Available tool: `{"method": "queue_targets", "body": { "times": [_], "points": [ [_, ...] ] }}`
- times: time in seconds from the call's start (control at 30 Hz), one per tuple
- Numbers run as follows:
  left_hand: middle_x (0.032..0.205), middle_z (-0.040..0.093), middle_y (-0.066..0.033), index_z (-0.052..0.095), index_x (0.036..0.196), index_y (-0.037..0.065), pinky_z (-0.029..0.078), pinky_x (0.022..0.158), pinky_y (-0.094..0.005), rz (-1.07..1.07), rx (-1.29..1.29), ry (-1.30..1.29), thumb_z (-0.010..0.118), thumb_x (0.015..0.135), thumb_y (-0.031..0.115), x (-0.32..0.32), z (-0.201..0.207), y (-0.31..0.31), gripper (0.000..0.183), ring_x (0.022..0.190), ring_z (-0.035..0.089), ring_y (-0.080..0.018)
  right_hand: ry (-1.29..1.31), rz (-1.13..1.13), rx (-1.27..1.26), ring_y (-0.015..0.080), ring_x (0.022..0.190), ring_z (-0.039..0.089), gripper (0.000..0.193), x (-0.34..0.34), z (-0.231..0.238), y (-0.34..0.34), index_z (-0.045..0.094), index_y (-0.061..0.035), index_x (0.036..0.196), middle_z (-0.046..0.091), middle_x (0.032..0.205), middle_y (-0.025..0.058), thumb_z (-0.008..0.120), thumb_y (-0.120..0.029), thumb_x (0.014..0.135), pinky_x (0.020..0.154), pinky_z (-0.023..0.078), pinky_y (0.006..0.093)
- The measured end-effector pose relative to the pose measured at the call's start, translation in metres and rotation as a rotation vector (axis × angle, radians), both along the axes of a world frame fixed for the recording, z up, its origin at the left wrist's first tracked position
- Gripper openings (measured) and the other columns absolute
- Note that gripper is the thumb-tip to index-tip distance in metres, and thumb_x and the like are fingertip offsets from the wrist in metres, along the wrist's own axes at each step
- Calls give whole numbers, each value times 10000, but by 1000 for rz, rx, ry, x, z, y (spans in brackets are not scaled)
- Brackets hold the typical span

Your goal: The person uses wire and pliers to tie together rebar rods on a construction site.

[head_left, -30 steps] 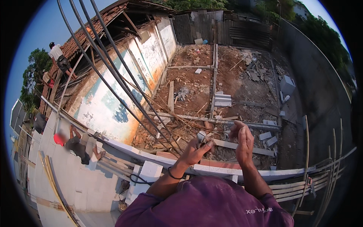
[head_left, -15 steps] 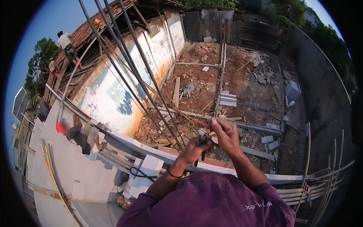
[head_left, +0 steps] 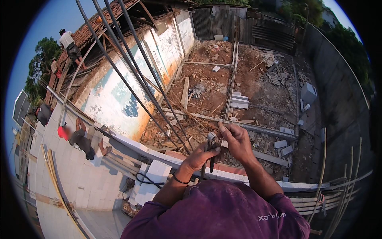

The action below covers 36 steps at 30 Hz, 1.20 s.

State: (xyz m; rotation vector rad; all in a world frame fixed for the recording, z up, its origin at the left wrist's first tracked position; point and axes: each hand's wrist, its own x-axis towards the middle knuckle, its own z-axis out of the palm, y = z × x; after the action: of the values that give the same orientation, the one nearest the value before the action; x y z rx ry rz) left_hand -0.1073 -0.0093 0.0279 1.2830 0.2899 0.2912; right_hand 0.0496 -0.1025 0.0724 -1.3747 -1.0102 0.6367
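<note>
My left hand (head_left: 200,156) is closed around a pair of pincers (head_left: 212,163), whose dark handles hang below my fingers and whose metal head points up and away from me. Beside that head, my right hand (head_left: 238,144) is pinched, thumb against the fingers. Whatever sits between those fingertips is too small to make out. Both hands are held close together in front of my chest, over the top of a wall. Tall steel reinforcing bars (head_left: 140,76) rise just left of my hands.
White blocks (head_left: 152,180) and a dark cable loop (head_left: 142,179) lie left of me. Further left a person in a red cap (head_left: 81,141) lies or leans by planks. People stand on the tiled roof (head_left: 115,16). Far below, rubble (head_left: 211,85) covers the ground; bamboo poles (head_left: 323,171) stand right.
My left hand has turned slightly, so the pincers' head and handles show more upright. The right hand has shifted slightly and stays pinched.
</note>
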Motion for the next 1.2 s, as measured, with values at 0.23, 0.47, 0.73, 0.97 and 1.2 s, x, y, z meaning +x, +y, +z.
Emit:
{"method": "queue_targets", "body": {
  "times": [0.23,0.47,0.73,0.97,1.2],
  "points": [
    [880,654,-21,672,1148,-12,487,723,-287,289,83,-187,573,1027,179,-1,4,2,247,800,583,-91,-76,-57,25,124,823,555,306,-11,-18,12,674,42,911,640,871,56,613,-245,997,740,466,302],
    [839,589,24,663,1101,22,427,665,-258,399,22,-269,617,987,196,6,-23,-11,213,742,516,-64,67,-18,88,83,801,518,260,-32,-18,8,695,28,927,591,853,15,629,-212,1000,724,420,278],
    [723,578,-11,645,963,21,449,645,-285,94,-398,-255,659,911,138,-24,2,-18,129,617,539,-103,353,381,316,176,857,578,270,-9,-35,8,645,7,912,621,887,66,701,-255,952,797,448,340],
    [705,539,15,630,956,6,456,635,-292,-140,-626,-294,661,933,165,-24,-2,-9,163,617,520,-87,127,539,300,224,842,632,336,9,-17,11,692,14,884,687,865,121,767,-313,878,746,479,352],
    [779,618,-8,658,967,33,446,658,-289,181,-169,-307,665,970,250,-28,13,-7,217,697,565,-116,-93,267,100,160,800,560,283,-5,-5,8,607,15,775,630,841,85,714,-202,922,738,448,312]
  ]
}}
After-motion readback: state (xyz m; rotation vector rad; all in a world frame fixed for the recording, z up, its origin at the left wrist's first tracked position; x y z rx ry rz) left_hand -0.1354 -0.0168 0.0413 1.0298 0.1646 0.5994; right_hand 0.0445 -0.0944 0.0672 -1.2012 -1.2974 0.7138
